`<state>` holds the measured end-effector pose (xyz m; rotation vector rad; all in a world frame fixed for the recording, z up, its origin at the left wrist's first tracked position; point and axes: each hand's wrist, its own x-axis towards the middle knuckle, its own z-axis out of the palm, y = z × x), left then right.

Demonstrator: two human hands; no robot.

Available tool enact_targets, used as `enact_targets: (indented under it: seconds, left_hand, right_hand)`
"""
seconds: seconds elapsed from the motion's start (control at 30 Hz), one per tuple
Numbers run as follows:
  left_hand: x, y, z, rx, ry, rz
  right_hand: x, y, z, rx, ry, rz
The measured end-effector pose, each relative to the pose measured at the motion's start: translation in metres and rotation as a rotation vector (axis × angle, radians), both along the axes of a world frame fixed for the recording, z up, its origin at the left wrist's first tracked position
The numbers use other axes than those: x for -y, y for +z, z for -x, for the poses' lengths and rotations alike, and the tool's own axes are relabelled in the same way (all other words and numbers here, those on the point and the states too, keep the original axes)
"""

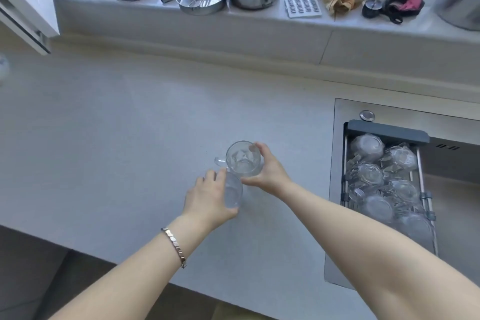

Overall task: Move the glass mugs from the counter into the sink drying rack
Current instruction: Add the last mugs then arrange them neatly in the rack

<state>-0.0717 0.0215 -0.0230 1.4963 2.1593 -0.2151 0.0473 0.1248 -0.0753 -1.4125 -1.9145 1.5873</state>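
Glass mugs on the counter (117,138) — one in each hand, beside a rack already holding several.

Farther mug (242,158) stands upright, mouth up, handle pointing left; the right hand (270,170) wraps its right side, thumb and fingers curled around the wall. Nearer mug (233,193) sits just in front of it, with the left hand (207,196) cupped over its left side, fingers on the rim, thumb below — a bracelet (174,245) on that wrist. Sink drying rack (387,130), well to the right, holds a cluster of clear mugs (381,184).
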Motion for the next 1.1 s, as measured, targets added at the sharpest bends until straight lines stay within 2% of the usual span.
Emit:
enact_targets:
  seconds: [0.17,0.37,0.6,0.67,0.77,0.9,1.1]
  left_hand:
    - [0.004,0.0,-0.002,0.044,0.098,-0.052]
    - [0.011,0.008,-0.043,0.097,0.066,-0.091]
    - [0.009,0.02,-0.136,0.21,-0.025,-0.174]
    - [0.009,0.022,-0.16,0.23,-0.045,-0.183]
    - [0.009,0.024,-0.187,0.248,-0.066,-0.182]
    - [0.012,0.026,-0.204,0.238,-0.079,-0.194]
    - [0.019,0.027,-0.205,0.213,-0.066,-0.218]
  right_hand:
    - [0.015,0.002,-0.026,0.025,-0.05,0.011]
    - [0.047,0.032,-0.122,-0.122,-0.24,0.187]
    - [0.08,0.069,-0.29,0.247,-0.376,0.077]
    - [0.083,0.075,-0.322,0.381,-0.333,0.026]
    - [0.083,0.069,-0.345,0.544,-0.158,-0.078]
    - [0.073,0.051,-0.334,0.673,0.107,-0.227]
    - [0.055,0.041,-0.302,0.797,0.244,-0.261]
